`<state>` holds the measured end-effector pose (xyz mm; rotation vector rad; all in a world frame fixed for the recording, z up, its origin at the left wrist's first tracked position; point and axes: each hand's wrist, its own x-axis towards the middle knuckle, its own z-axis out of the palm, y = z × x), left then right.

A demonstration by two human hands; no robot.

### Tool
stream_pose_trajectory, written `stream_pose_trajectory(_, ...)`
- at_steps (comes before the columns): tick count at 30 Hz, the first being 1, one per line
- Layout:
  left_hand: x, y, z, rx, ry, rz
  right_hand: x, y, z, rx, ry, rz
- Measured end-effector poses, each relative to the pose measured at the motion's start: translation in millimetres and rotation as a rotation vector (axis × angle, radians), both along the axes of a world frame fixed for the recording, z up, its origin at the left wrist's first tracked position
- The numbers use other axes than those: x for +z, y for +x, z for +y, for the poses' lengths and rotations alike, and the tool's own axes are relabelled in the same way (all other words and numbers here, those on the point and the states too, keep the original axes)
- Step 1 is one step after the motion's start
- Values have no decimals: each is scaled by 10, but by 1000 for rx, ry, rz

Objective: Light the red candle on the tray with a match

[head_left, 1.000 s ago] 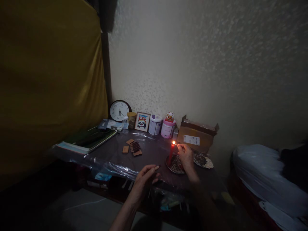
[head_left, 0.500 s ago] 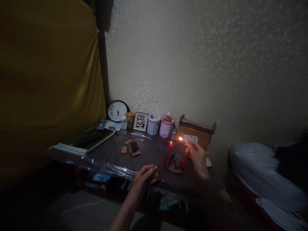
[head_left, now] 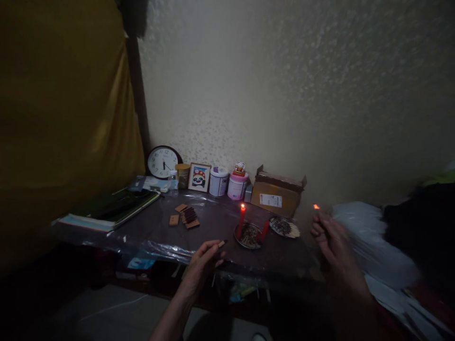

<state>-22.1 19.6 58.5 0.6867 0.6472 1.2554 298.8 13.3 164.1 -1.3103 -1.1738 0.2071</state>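
Note:
A lit red candle (head_left: 241, 219) stands upright in a small metal dish (head_left: 248, 236) on the dark table (head_left: 213, 222). A second red candle (head_left: 264, 230), unlit, leans at the dish's right side. My right hand (head_left: 329, 237) is off the table's right end, blurred, pinching a thin matchstick (head_left: 316, 207) whose tip still glows orange. My left hand (head_left: 202, 263) rests at the table's front edge, fingers closed on a small matchbox (head_left: 221, 244).
A plate of spent matches (head_left: 284, 227) lies right of the dish. Small brown boxes (head_left: 186, 215) lie mid-table. Clock (head_left: 161, 162), picture frame (head_left: 199, 177), tins (head_left: 218, 181), cardboard box (head_left: 277, 194) line the wall. Books (head_left: 110, 208) at left. White bundle (head_left: 369, 237) at right.
My right hand pulled the burning match away from the candle and swung right, past the table's end; the flame shrank to a glow. The candle now burns. The left hand stayed put.

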Motion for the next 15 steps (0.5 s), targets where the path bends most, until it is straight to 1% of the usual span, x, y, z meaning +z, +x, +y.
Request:
stream_pose_trajectory(3,36,-5,-16,-7,-12,5,-155,102,53,-137,-149,-109)
stream_pose_trajectory(5,52,-8,-26,0,-15,17,-285,175,105,-191,-190,-118)
stream_pose_trajectory(10,34,-7,-16,13,-12,23,-580,349,194,-246,-288,-80)
stream_pose_trajectory(15,-20,1,17,-2,-19,28,-788,446,278,-284,-327,-68)
